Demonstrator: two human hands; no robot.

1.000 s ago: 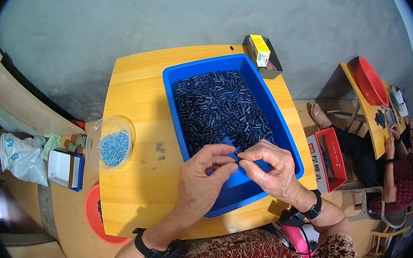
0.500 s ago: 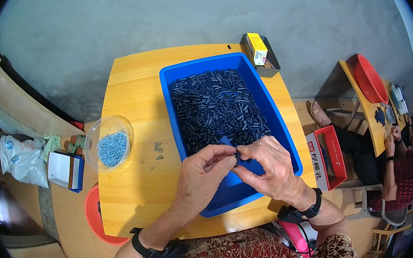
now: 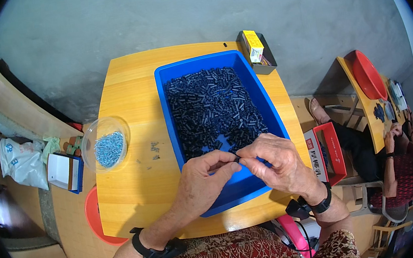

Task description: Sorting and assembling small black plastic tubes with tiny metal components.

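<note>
My left hand (image 3: 203,180) and my right hand (image 3: 280,165) meet over the near end of a blue plastic tray (image 3: 271,108). Thumbs and forefingers of both are pinched together on a tiny dark part (image 3: 238,158), mostly hidden by the fingertips. Beyond them, the tray holds a heap of short black tube-like pieces (image 3: 209,103). A patch of blue tray bottom shows just past my fingers. On the table left of the tray stands a clear round tub (image 3: 86,147) with many small silvery-blue metal pieces (image 3: 109,149), perhaps screws.
A few small metal pieces (image 3: 154,147) lie on the wooden table (image 3: 138,196) between tub and tray. A dark box with a yellow carton (image 3: 253,43) sits at the far right corner. Below the left edge is a red basin (image 3: 94,216). Another person (image 3: 397,174) works at the right.
The right hand has shifted slightly right and its fingertips have drawn a little away from the left's. Both remain pinched over the tray. The view has moved slightly.
</note>
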